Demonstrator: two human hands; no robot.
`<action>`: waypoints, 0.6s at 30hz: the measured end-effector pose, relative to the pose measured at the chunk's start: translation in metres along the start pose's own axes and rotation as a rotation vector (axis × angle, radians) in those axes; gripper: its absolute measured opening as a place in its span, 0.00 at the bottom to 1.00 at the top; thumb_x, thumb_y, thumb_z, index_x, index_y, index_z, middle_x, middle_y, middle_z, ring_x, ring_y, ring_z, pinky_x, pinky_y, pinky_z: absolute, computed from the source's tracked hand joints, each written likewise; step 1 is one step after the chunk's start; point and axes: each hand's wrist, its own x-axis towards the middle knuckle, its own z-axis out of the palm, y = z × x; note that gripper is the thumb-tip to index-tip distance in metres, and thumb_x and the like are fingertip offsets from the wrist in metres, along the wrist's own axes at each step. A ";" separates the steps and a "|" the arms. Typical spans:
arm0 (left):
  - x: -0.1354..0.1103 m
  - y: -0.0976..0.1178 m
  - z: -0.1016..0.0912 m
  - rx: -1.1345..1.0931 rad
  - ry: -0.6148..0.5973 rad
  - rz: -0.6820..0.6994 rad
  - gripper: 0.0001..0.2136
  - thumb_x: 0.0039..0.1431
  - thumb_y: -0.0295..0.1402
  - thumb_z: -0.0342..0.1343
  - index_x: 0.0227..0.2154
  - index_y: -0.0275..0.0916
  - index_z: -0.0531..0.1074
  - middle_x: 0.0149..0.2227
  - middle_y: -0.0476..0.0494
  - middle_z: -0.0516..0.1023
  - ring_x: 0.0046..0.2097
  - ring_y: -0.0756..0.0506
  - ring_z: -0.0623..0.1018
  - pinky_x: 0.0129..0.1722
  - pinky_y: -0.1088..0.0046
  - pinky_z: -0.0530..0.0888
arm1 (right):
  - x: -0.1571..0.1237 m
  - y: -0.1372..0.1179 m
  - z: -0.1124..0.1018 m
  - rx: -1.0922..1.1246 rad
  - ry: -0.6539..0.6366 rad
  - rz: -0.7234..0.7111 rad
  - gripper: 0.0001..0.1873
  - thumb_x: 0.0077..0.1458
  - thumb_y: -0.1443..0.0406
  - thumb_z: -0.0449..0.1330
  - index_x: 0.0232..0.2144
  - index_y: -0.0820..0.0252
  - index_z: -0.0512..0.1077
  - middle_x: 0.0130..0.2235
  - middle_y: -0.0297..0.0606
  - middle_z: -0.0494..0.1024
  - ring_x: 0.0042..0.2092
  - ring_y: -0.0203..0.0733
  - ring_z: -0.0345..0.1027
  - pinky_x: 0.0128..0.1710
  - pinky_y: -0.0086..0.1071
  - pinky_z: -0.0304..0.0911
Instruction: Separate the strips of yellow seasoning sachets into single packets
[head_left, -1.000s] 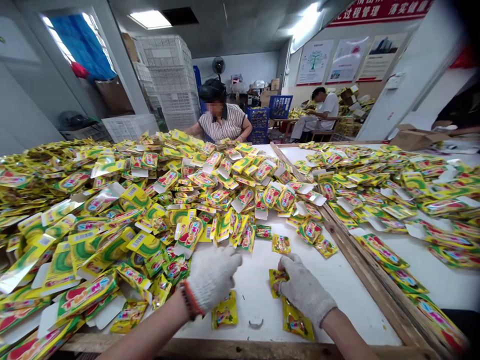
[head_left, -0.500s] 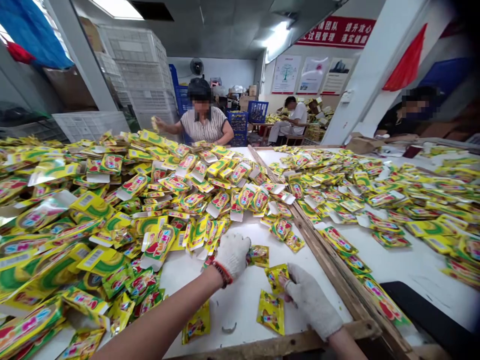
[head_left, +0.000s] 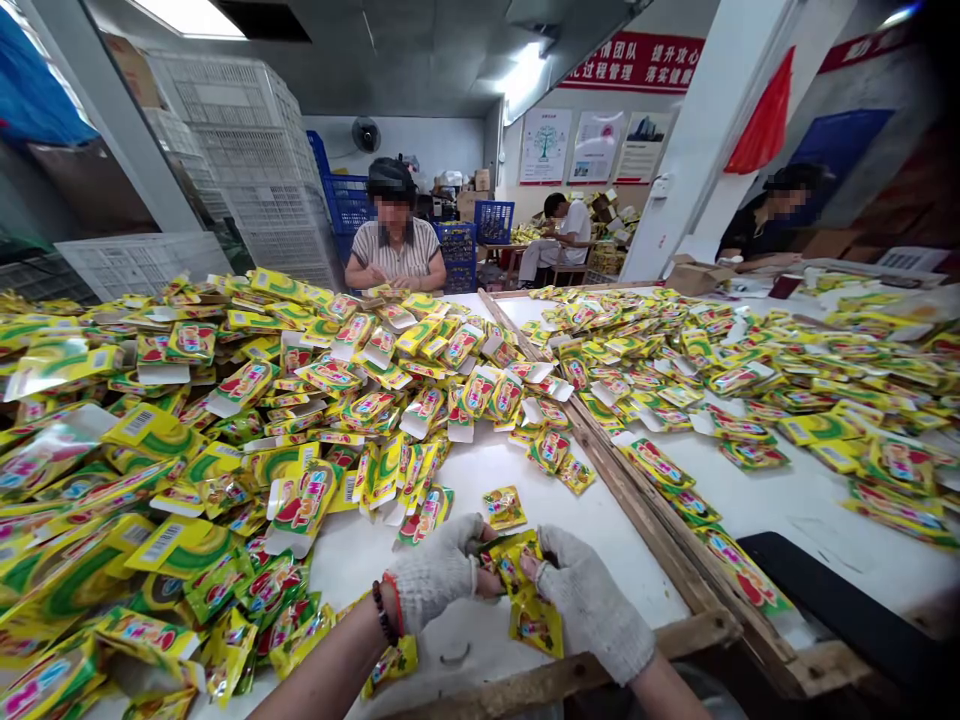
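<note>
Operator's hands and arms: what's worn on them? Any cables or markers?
The left hand and right hand both wear white knit work gloves. The left wrist has a black beaded bracelet and a red band. The forearms are bare, with no sleeves, cables or markers in view.

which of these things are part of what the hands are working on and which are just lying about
In use:
left gloved hand
right gloved hand
yellow sachets, held between the hands
loose sachet
sachet heap

Just lying about:
small curved metal bit
wooden rail
blue plastic crates
</note>
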 end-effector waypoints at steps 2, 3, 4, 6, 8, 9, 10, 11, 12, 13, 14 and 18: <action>-0.002 -0.002 -0.001 -0.092 0.077 -0.021 0.17 0.37 0.33 0.64 0.32 0.35 0.69 0.29 0.48 0.74 0.31 0.48 0.74 0.30 0.73 0.72 | 0.000 0.006 0.002 0.083 0.007 0.012 0.15 0.51 0.55 0.59 0.32 0.63 0.72 0.36 0.44 0.79 0.37 0.46 0.71 0.35 0.35 0.67; -0.003 -0.004 0.000 -0.110 0.119 -0.021 0.16 0.38 0.36 0.64 0.31 0.34 0.69 0.30 0.46 0.75 0.32 0.47 0.75 0.30 0.72 0.73 | 0.000 0.009 0.003 0.120 0.017 0.017 0.17 0.51 0.54 0.59 0.33 0.64 0.72 0.36 0.45 0.79 0.38 0.47 0.72 0.36 0.36 0.68; -0.004 -0.006 0.003 -0.119 0.160 -0.014 0.17 0.39 0.38 0.64 0.31 0.34 0.69 0.31 0.46 0.75 0.32 0.47 0.75 0.30 0.72 0.73 | -0.001 0.011 0.005 0.149 0.030 0.020 0.18 0.51 0.54 0.58 0.34 0.64 0.71 0.37 0.45 0.79 0.38 0.48 0.72 0.36 0.36 0.68; -0.007 -0.011 0.009 -0.155 0.200 0.006 0.18 0.40 0.39 0.65 0.31 0.34 0.69 0.31 0.45 0.75 0.32 0.47 0.75 0.30 0.71 0.74 | -0.001 0.013 0.009 0.177 0.061 0.030 0.19 0.52 0.53 0.56 0.36 0.63 0.71 0.37 0.45 0.79 0.38 0.49 0.73 0.36 0.37 0.69; -0.008 -0.018 0.016 -0.248 0.198 0.044 0.19 0.40 0.41 0.67 0.32 0.34 0.69 0.31 0.46 0.74 0.32 0.48 0.74 0.32 0.71 0.74 | -0.001 0.013 0.015 0.141 0.112 0.038 0.19 0.53 0.52 0.55 0.36 0.62 0.70 0.37 0.45 0.79 0.38 0.48 0.73 0.36 0.37 0.68; -0.008 -0.023 0.020 -0.290 0.198 0.074 0.19 0.41 0.42 0.67 0.31 0.35 0.69 0.30 0.47 0.73 0.32 0.49 0.73 0.32 0.71 0.73 | -0.001 0.013 0.018 0.100 0.145 0.038 0.18 0.53 0.52 0.54 0.35 0.61 0.70 0.36 0.45 0.78 0.37 0.48 0.73 0.36 0.38 0.68; -0.007 -0.028 0.023 -0.315 0.208 0.111 0.19 0.41 0.42 0.67 0.30 0.35 0.68 0.29 0.48 0.73 0.31 0.49 0.73 0.31 0.72 0.73 | -0.001 0.013 0.021 0.061 0.177 0.035 0.17 0.52 0.52 0.54 0.34 0.60 0.69 0.36 0.45 0.78 0.36 0.48 0.72 0.36 0.38 0.68; -0.006 -0.032 0.025 -0.322 0.231 0.143 0.19 0.41 0.43 0.67 0.29 0.36 0.67 0.28 0.49 0.72 0.30 0.50 0.72 0.30 0.74 0.71 | -0.002 0.013 0.023 0.033 0.205 0.032 0.17 0.52 0.52 0.53 0.33 0.60 0.69 0.35 0.45 0.78 0.36 0.48 0.72 0.36 0.37 0.68; -0.005 -0.037 0.027 -0.308 0.263 0.165 0.19 0.41 0.43 0.68 0.28 0.36 0.67 0.26 0.50 0.71 0.29 0.50 0.71 0.29 0.75 0.70 | -0.003 0.013 0.026 0.024 0.227 0.028 0.16 0.52 0.52 0.53 0.33 0.59 0.68 0.36 0.45 0.78 0.37 0.48 0.72 0.36 0.37 0.68; -0.004 -0.040 0.028 -0.274 0.286 0.177 0.19 0.41 0.43 0.68 0.28 0.36 0.66 0.25 0.51 0.70 0.27 0.51 0.70 0.28 0.75 0.69 | -0.004 0.014 0.028 0.035 0.231 0.028 0.16 0.52 0.53 0.53 0.35 0.59 0.68 0.36 0.45 0.78 0.37 0.47 0.73 0.37 0.36 0.68; -0.004 -0.041 0.028 -0.229 0.293 0.187 0.19 0.41 0.43 0.67 0.27 0.36 0.66 0.24 0.51 0.70 0.27 0.51 0.70 0.27 0.76 0.68 | -0.005 0.014 0.029 0.064 0.218 0.031 0.18 0.51 0.53 0.53 0.38 0.59 0.67 0.38 0.45 0.78 0.38 0.47 0.73 0.38 0.35 0.69; -0.016 -0.033 0.016 0.117 0.255 0.254 0.12 0.52 0.41 0.59 0.28 0.37 0.68 0.27 0.48 0.72 0.29 0.48 0.72 0.30 0.74 0.68 | -0.007 0.017 0.030 0.218 -0.039 0.089 0.24 0.49 0.51 0.55 0.44 0.60 0.64 0.38 0.42 0.78 0.33 0.43 0.74 0.31 0.32 0.69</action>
